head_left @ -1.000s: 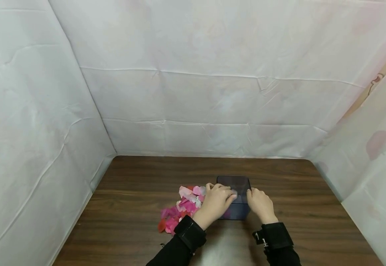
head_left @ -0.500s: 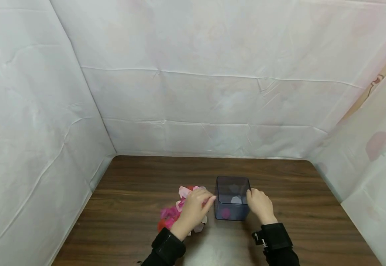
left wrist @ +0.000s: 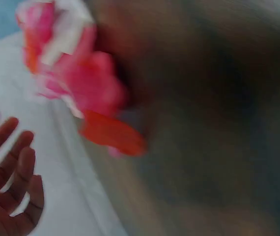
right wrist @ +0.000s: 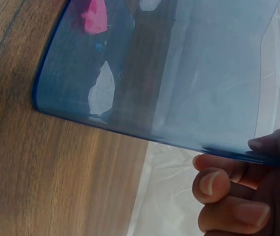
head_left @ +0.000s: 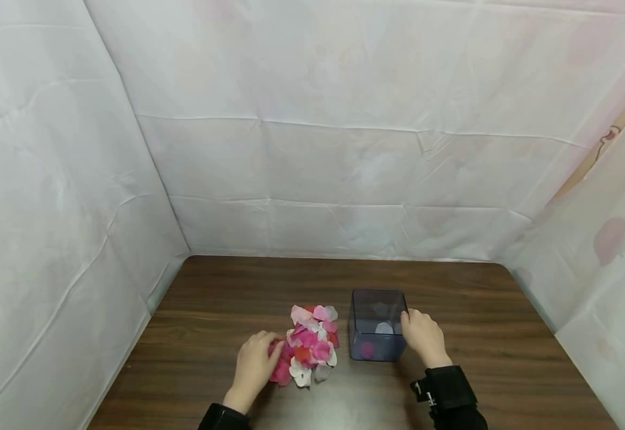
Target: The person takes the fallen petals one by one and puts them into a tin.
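Note:
A pile of pink, red and white petals [head_left: 304,343] lies left of a see-through blue-grey box [head_left: 377,346]. At the pile's left edge is my left hand [head_left: 256,361]; its fingers [left wrist: 19,172] are spread and loosely bent in the left wrist view, with nothing seen in them. My right hand [head_left: 424,337] pinches the box's right rim, the thumb on one side and curled fingers [right wrist: 228,191] on the other. Inside the box, a pink petal [right wrist: 96,17] and a white petal [right wrist: 102,91] show through the wall.
All of this is on a brown wood-grain table [head_left: 226,292]. White cloth [head_left: 318,179] hangs behind the table and along both sides. The left wrist view is blurred on its right side.
My left hand has moved from over the box, left across the petals, to the pile's left edge. A white petal and a pink one now show in the box. My right hand keeps its place.

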Available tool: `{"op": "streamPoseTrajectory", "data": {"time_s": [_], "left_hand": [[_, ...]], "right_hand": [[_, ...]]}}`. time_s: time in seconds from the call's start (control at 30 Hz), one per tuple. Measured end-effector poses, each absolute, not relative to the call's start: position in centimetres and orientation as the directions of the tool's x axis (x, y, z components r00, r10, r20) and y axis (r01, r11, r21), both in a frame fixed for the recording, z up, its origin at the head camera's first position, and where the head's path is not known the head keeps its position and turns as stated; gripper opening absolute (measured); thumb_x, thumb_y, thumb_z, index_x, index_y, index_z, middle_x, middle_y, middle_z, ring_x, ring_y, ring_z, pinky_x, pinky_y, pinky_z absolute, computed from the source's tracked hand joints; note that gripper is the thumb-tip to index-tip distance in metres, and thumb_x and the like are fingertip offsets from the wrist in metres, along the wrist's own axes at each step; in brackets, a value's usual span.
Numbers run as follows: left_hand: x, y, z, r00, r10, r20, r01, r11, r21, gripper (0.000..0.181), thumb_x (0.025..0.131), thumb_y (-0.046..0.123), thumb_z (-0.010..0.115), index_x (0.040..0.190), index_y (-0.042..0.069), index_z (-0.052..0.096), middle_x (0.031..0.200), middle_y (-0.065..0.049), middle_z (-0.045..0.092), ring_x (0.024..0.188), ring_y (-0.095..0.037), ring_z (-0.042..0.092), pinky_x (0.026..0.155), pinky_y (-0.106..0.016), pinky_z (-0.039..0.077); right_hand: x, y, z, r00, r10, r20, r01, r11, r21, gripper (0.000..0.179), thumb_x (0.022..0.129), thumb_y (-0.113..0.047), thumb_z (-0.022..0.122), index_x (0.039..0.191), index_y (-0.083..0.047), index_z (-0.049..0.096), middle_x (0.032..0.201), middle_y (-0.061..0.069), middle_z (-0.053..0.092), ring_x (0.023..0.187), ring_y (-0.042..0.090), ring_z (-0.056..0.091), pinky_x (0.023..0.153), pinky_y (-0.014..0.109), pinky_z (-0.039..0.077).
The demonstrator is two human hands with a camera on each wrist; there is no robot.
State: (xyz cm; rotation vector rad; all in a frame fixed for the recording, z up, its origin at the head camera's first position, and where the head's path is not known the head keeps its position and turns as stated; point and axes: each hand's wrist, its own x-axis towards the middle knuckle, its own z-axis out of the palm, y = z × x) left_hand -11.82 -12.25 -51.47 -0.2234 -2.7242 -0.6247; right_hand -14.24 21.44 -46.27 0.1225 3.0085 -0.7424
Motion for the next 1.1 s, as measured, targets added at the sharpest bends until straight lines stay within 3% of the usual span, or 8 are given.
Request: {"op": "streamPoseTrajectory", "data": {"time_s": [0.17,0.3,0.53,0.67,0.77,0.97,1.1], "left_hand": [[-11.2,-13.5,-52.9,-0.988,-0.038,0.148,0.021,0.923,0.384,0.029,0.08,0.017,0.072,0.106,0.006,0.067,0.094,-0.015,0.065,0.08,-0.032,0.063,0.061,-0.046,0.052],[-11.2,-13.6,-53.4,-0.995,-0.046,0.088,-0.01,0.929,0.369,0.034,0.08,0.013,0.072,0.113,0.008,0.066,0.098,-0.019,0.063,0.085,-0.035,0.061,0.061,-0.05,0.051],[-11.2,-13.3,-54.2,-0.985,-0.015,0.17,0.047,0.934,0.355,0.027,0.072,0.003,0.075,0.098,0.005,0.07,0.087,-0.014,0.063,0.077,-0.033,0.061,0.059,-0.047,0.051],[-11.3,-13.2,-54.6,-0.984,-0.025,0.175,0.042,0.928,0.371,0.011,0.071,-0.001,0.073,0.077,0.006,0.066,0.075,-0.008,0.059,0.068,-0.03,0.06,0.055,-0.044,0.049],[-11.2,-13.2,-54.8,-0.983,-0.025,0.183,0.048,0.923,0.381,0.017,0.071,-0.001,0.072,0.065,0.009,0.059,0.069,-0.005,0.055,0.064,-0.027,0.059,0.052,-0.041,0.046],[-11.3,-13.1,-54.8,-0.982,-0.016,0.189,0.061,0.917,0.395,0.022,0.074,0.001,0.073,0.063,0.011,0.056,0.067,-0.003,0.052,0.061,-0.024,0.056,0.05,-0.038,0.043],[-11.6,-13.1,-54.7,-0.98,-0.028,0.199,0.056,0.913,0.405,0.02,0.073,0.005,0.075,0.066,0.008,0.057,0.068,-0.004,0.053,0.062,-0.025,0.056,0.05,-0.038,0.043]], "right_hand": [[-14.2,21.3,-46.3,-0.995,0.07,-0.066,0.093,0.878,-0.47,0.035,0.098,-0.018,0.034,0.092,0.003,0.061,0.074,0.014,0.058,0.062,0.022,0.052,0.056,0.034,0.034],[-14.3,21.3,-46.2,-0.995,0.077,-0.067,0.1,0.88,-0.464,0.036,0.098,-0.018,0.034,0.097,0.005,0.062,0.081,0.018,0.062,0.067,0.026,0.057,0.056,0.035,0.036],[-14.4,21.2,-46.5,-0.993,0.094,-0.073,0.117,0.881,-0.459,0.039,0.097,-0.019,0.034,0.106,0.007,0.062,0.093,0.024,0.065,0.075,0.032,0.062,0.058,0.039,0.041],[-14.3,21.1,-46.7,-0.992,0.12,-0.044,0.127,0.884,-0.449,0.036,0.096,-0.021,0.037,0.084,-0.001,0.064,0.078,0.017,0.064,0.065,0.028,0.059,0.053,0.037,0.038],[-14.1,21.0,-46.8,-0.989,0.143,-0.025,0.14,0.89,-0.433,0.038,0.096,-0.022,0.038,0.066,-0.006,0.057,0.066,0.012,0.06,0.057,0.024,0.055,0.049,0.034,0.034],[-14.2,20.9,-46.3,-0.984,0.176,0.003,0.158,0.888,-0.433,0.044,0.095,-0.024,0.041,0.052,-0.013,0.038,0.051,0.003,0.041,0.046,0.019,0.042,0.045,0.029,0.027],[-14.3,21.0,-46.1,-0.983,0.184,-0.004,0.168,0.889,-0.426,0.044,0.094,-0.025,0.043,0.052,-0.014,0.037,0.051,0.002,0.042,0.047,0.018,0.043,0.045,0.029,0.027]]}}
